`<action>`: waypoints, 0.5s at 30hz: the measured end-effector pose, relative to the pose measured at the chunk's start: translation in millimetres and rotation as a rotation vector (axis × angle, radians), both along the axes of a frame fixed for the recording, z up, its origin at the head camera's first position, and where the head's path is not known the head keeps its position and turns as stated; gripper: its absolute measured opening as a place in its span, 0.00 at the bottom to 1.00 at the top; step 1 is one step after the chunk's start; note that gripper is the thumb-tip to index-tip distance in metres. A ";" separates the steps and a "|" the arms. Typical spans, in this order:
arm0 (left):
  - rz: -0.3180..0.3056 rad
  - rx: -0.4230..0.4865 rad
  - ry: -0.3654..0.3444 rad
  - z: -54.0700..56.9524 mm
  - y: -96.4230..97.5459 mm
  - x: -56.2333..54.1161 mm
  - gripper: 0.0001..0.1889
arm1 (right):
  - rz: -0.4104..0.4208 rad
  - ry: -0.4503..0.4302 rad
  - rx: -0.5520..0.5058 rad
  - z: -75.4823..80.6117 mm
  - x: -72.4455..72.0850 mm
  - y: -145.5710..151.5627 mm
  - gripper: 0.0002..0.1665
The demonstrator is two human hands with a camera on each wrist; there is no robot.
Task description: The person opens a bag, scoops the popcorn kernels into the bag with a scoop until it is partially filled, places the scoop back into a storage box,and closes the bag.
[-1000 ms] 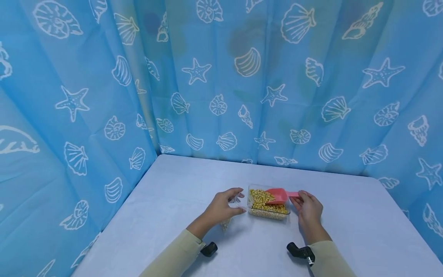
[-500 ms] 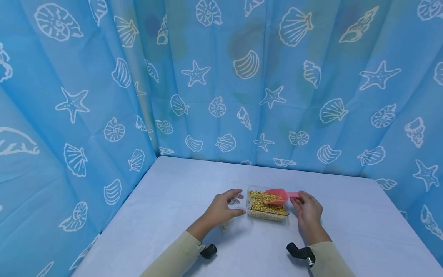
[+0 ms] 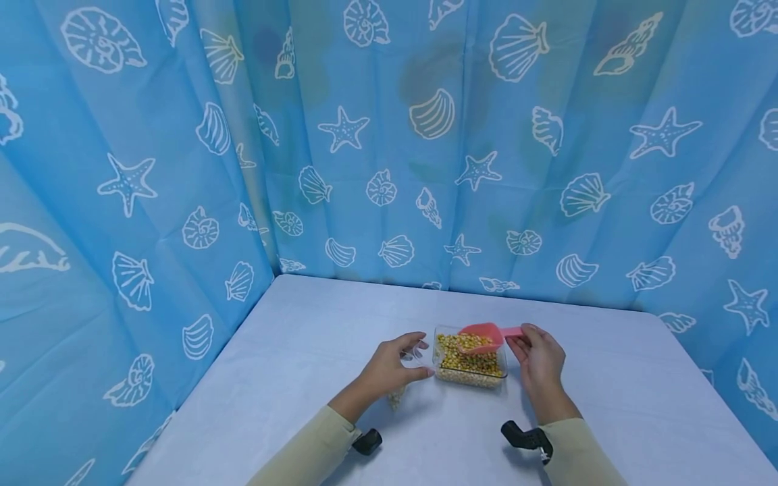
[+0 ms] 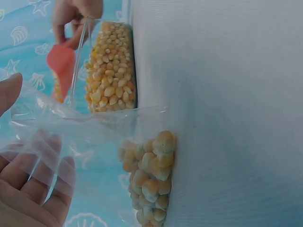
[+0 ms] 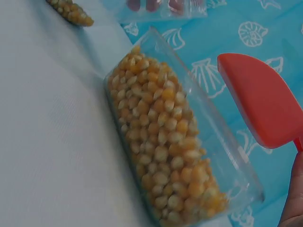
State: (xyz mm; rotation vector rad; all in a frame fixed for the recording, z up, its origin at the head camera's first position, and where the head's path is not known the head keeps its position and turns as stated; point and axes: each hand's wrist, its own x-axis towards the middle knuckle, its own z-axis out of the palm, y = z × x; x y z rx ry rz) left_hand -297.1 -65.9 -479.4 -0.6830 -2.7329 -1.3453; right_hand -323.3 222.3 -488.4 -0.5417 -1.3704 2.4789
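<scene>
My left hand [image 3: 387, 366] holds the mouth of a clear plastic bag [image 4: 90, 123], thumb and fingers spread wide around it. Corn kernels [image 4: 149, 177] lie in the bottom of this bag. Just to its right, a clear rectangular container [image 3: 506, 370] stands on the table, well filled with yellow corn kernels [image 5: 154, 109]. The handle of a pink-red scoop [image 3: 486, 336] is pinched by my right hand [image 3: 543, 361]. Above the container's far part, the scoop's bowl is raised clear of the heap, with kernels in it.
The white-covered table [image 3: 328, 317] extends around the container. A blue shell-patterned curtain [image 3: 389, 209] rises behind the table and along its left side. Black wrist-worn mounts [image 3: 523, 437] stick out near both sleeves.
My right hand has lifted the scoop up out of the corn, slightly away from me and to the left. My left hand and the bag have stayed nearly still.
</scene>
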 end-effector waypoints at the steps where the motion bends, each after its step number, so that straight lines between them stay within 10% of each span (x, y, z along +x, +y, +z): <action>1: 0.002 -0.003 -0.004 -0.2 0.0 0.2 0.38 | 0.001 0.008 0.010 2.9 0.1 -2.2 0.21; 15: 0.028 -0.008 -0.026 -0.9 1.0 -0.5 0.36 | 0.059 0.091 -0.051 32.7 10.0 -32.0 0.18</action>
